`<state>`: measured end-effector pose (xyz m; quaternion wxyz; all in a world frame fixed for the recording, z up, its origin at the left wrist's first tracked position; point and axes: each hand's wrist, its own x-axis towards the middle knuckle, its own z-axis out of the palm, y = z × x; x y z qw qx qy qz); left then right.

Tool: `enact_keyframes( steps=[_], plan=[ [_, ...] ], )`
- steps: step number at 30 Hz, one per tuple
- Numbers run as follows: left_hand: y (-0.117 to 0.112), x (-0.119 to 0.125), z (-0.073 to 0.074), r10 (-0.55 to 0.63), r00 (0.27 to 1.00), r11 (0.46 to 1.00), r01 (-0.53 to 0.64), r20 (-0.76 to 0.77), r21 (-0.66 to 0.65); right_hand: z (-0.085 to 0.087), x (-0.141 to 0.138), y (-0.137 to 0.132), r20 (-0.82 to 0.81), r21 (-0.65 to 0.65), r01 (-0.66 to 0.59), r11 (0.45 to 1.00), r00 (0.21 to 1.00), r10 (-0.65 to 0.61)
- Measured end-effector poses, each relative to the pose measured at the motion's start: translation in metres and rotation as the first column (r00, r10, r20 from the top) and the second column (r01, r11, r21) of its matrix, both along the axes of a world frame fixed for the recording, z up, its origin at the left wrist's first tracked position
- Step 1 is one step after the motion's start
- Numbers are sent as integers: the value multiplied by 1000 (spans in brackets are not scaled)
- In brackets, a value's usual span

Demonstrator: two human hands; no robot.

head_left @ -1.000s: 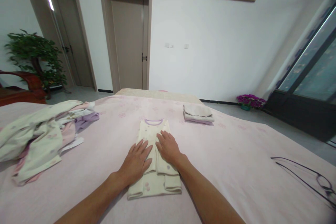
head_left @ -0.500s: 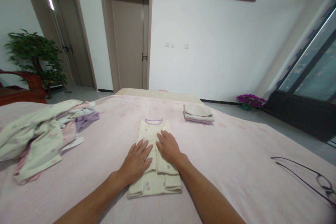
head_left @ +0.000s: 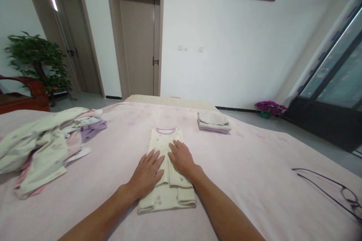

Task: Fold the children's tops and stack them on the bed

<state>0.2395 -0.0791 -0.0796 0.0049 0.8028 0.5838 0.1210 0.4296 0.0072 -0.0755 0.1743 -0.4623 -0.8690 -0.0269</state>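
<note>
A cream long-sleeved top (head_left: 165,200) with a lilac neckline lies in front of me, its sides and sleeves folded in over the middle. My left hand (head_left: 148,173) rests flat on its left part, fingers stretched out. On the right folded part lies my right hand (head_left: 182,160), also flat with fingers extended. Neither hand grips the cloth. The top's collar points away from me, and part of its middle is hidden under my hands.
A loose heap of clothes (head_left: 48,143) lies at the left on the pink bedsheet (head_left: 243,184). A stack of folded clothes (head_left: 214,122) sits beyond the top, to the right. Eyeglasses (head_left: 349,196) lie near the right edge.
</note>
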Motion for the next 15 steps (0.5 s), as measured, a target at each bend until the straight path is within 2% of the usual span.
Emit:
enact_keyframes(
  steps=[15],
  plan=[
    [-1, 1, 3, 3, 1000, 1000, -4, -11, -12, 0, 0, 1, 7, -8, 0, 1000, 1000, 0]
  ],
)
